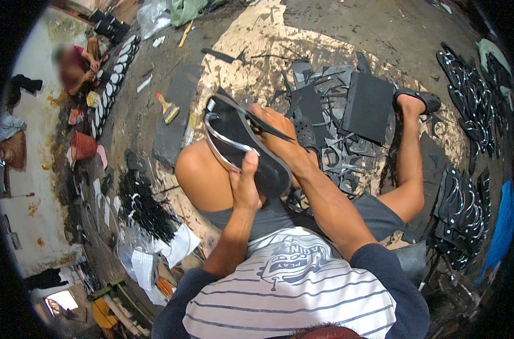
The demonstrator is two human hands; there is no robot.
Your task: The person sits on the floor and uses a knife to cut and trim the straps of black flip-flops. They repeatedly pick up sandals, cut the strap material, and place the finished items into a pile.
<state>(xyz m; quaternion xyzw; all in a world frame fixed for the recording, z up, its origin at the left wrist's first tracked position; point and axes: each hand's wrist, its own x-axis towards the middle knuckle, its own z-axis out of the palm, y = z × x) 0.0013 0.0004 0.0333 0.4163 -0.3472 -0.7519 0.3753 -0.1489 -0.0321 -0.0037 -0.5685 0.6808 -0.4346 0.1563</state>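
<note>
A black sandal (232, 125) with silver-edged straps is held up, tilted, over my bent left knee. My left hand (246, 185) is closed round its lower part, with the thumb pressed on the strap and footbed. At the sandal's right edge, my right hand (272, 129) is closed, its fingertips hidden. A thin, dark, pointed strip (272, 125) lies across that hand along the sole's edge; I cannot tell whether it is a loose offcut or still joined to the sole. Whatever else the right fingers grip is hidden.
Black sheets (368, 107) and cut scraps (341, 161) cover the floor ahead. A paintbrush (167, 109) lies to the left, near a bundle of black strips (147, 206). Piles of silver-edged straps (463, 209) line the right. Another person (75, 68) sits at far left by a row of soles (114, 79).
</note>
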